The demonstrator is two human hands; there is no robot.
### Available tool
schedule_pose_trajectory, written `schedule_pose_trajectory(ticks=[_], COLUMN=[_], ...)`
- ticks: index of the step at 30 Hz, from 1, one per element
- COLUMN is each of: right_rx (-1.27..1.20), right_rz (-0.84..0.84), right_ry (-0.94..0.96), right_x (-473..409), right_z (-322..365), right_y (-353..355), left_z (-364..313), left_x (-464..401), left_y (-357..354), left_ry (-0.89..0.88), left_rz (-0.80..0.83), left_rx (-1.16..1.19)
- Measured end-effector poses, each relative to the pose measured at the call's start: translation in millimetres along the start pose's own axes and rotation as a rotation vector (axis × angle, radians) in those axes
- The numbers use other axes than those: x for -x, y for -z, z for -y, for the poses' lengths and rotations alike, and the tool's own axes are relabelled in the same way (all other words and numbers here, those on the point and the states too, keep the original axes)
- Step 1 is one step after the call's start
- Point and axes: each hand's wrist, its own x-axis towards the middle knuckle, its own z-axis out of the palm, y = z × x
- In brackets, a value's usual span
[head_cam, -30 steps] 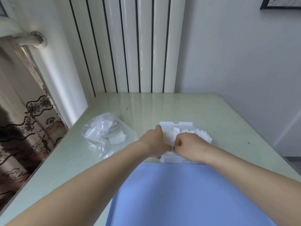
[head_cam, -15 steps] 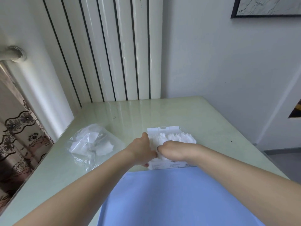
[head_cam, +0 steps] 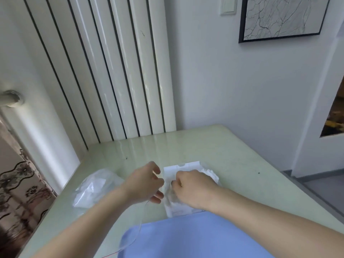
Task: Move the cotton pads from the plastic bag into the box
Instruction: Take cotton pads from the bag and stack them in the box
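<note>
Just below the centre of the frame, a white box [head_cam: 183, 169] lies open on a pale green table [head_cam: 232, 161]. Its lid flap points toward the far edge of the table, and its near end meets a blue cloth [head_cam: 195, 237] that fills the bottom of the frame.

The right hand [head_cam: 193, 189] rests on top of the box with its knuckles up and its fingers [head_cam: 176, 180] curled down into the contents. It covers most of the box's middle. The cotton pads [head_cam: 210, 174] show as a ruffled white mass just beyond and to the right of this hand, inside the box; more white material lies directly under the curled fingers. Whether those fingers actually pinch a pad cannot be told, since the fingertips are hidden against the white.

The left hand [head_cam: 147, 183] hovers just left of the box, apart from the right hand by a narrow gap. Its fingers are loosely curled and spread, and nothing shows between them.

The plastic bag [head_cam: 96, 187] lies crumpled on the table in the lower left of the frame, beside the left wrist, with some white pads visible through it. It is near the box but not touching it.

A white ribbed radiator [head_cam: 111, 71] stands against the wall behind the table, and a framed picture [head_cam: 283, 15] hangs at the upper right. A patterned curtain [head_cam: 18, 192] hangs at the left edge.
</note>
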Motion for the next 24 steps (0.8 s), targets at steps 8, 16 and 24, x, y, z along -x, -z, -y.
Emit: schedule_pose_trajectory(ticks=[8,16,24], right_rx=[-0.160,0.109,0.368], right_rz=[-0.039,0.103,0.200], right_ry=[0.548,0.593,0.465], right_x=[27.3,6.5,-50.2], right_z=[36.0,86.9,124.6], right_y=[-28.9,-90.9,-122.5], left_z=[57.9,133.8,152.4], left_x=[2.6,0.8,-5.8], left_y=[74.1,86.6,89.1], left_ry=[0.026,0.298,0.268], left_rz=[-0.413,-0.276,-0.301], left_rx=[-0.179,-0.157,-0.228])
